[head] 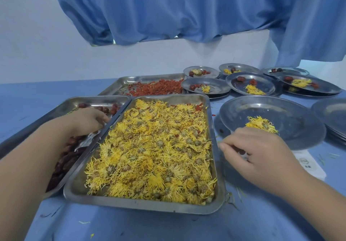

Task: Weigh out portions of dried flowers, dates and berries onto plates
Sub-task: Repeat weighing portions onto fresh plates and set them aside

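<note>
Dates (pixel 104 109) under left hand (pixel 88 120), right hand (pixel 256 150) beside plate (pixel 299 113), fingers (pixel 232 146) of both curled, contents unclear.

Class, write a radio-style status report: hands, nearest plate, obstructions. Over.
Left hand among dark red dates in rectangular steel tray; right hand curled by round steel plate; grips unclear. Plate holds only yellow dried flowers. Nothing blocking.

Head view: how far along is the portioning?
Done: most back plates carry all three ingredients. In hand: front plate has only flowers; left hand reaches into the date tray. Left: dates and berries for it, plus the empty stack at right.
</note>
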